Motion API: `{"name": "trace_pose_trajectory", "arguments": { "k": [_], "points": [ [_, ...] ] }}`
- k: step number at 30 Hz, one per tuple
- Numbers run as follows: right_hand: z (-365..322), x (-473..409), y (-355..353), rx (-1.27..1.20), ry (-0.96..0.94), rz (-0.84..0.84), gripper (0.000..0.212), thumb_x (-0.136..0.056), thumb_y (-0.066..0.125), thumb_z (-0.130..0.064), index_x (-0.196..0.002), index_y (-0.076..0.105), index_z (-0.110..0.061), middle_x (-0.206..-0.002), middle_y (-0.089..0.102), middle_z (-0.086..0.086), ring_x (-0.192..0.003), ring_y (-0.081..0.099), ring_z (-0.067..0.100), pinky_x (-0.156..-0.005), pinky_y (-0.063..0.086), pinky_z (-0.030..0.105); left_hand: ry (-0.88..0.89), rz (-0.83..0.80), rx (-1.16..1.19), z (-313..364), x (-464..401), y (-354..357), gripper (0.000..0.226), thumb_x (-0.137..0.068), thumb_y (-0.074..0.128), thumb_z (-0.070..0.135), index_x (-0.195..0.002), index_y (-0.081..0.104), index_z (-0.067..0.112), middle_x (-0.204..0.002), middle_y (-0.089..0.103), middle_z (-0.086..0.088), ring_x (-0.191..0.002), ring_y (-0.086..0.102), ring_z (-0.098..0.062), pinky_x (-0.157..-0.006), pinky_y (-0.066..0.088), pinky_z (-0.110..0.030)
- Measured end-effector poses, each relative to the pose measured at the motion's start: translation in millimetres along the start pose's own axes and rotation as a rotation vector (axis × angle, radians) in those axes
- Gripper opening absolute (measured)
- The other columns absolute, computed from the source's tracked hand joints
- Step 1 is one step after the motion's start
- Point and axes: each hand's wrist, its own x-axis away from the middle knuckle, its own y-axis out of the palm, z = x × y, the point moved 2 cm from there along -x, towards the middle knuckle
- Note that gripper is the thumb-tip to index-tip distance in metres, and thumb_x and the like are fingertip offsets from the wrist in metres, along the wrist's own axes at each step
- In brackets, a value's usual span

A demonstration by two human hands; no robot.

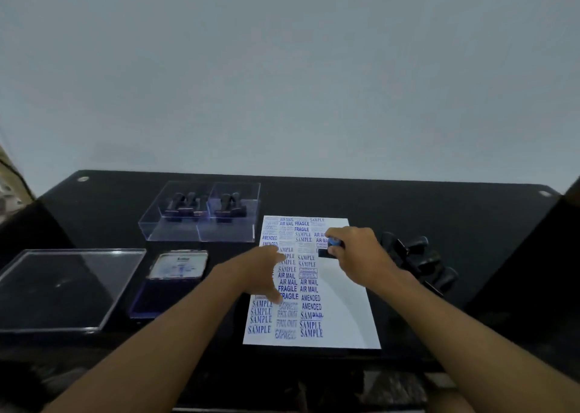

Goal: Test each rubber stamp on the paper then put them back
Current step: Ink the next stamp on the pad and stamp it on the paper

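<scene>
A white paper [345,312] lies on the black table, its left and middle columns full of blue stamp marks. My right hand [361,255] grips a black rubber stamp [329,248] with a blue-topped handle and holds its base down on the paper's upper right part. My left hand [266,274] rests flat on the paper's left side, fingers spread. Several black stamps [420,262] lie loose on the table right of the paper. More stamps [204,207] stand inside a clear divided box [201,234] behind the ink pad.
An open ink pad [166,299] with its lid [179,265] tilted up sits left of the paper. A clear plastic lid [62,287] lies flat at far left. The black table [439,208] ends at a pale wall behind.
</scene>
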Motion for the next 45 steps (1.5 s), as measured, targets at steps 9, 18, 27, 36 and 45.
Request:
{"name": "trace_pose_trajectory", "arguments": {
  "k": [9,18,27,36,45],
  "points": [
    [23,-18,11,0.039,-0.037,-0.033,0.041,-0.088,0.052,0.003,-0.061,0.029,-0.018,-0.058,0.042,0.0,-0.052,0.033,0.014,-0.053,0.03,0.034,-0.013,-0.016,0.015,-1,-10,8,0.098,-0.072,0.082,0.035,-0.15,0.027,0.015,-0.156,0.027,-0.004,-0.143,0.026,-0.022,-0.115,0.023,-0.037],
    [19,-20,17,0.018,-0.04,-0.048,0.044,-0.091,0.049,0.002,-0.059,0.029,-0.021,-0.058,0.038,-0.005,-0.05,0.031,0.009,-0.05,0.027,0.027,-0.01,-0.012,0.005,1,-7,5,0.092,-0.074,0.081,0.035,-0.148,0.032,0.013,-0.154,0.03,-0.004,-0.142,0.029,-0.022,-0.113,0.026,-0.035],
    [19,-20,21,0.027,-0.006,-0.061,0.048,-0.094,0.051,-0.001,-0.058,0.03,-0.027,-0.061,0.04,-0.006,-0.053,0.035,0.012,-0.05,0.03,0.027,-0.014,-0.022,0.027,1,-6,5,0.094,-0.074,0.081,0.035,-0.15,0.029,0.015,-0.156,0.028,-0.003,-0.142,0.027,-0.021,-0.114,0.025,-0.036],
    [21,-18,26,0.088,-0.013,-0.075,0.041,-0.093,0.052,-0.002,-0.06,0.032,-0.018,-0.06,0.043,0.001,-0.052,0.035,0.014,-0.051,0.03,0.031,-0.015,-0.029,0.027,1,-3,4,0.096,-0.075,0.08,0.035,-0.151,0.024,0.016,-0.157,0.025,-0.002,-0.144,0.023,-0.021,-0.115,0.023,-0.037],
    [20,-36,25,0.178,0.05,-0.142,0.026,-0.091,0.047,0.002,-0.071,0.047,-0.014,-0.07,0.05,0.004,-0.065,0.043,0.02,-0.057,0.043,0.037,-0.018,-0.036,0.031,4,-3,3,0.091,-0.075,0.08,0.034,-0.149,0.03,0.014,-0.154,0.03,-0.003,-0.141,0.029,-0.022,-0.112,0.027,-0.037]
  ]
}}
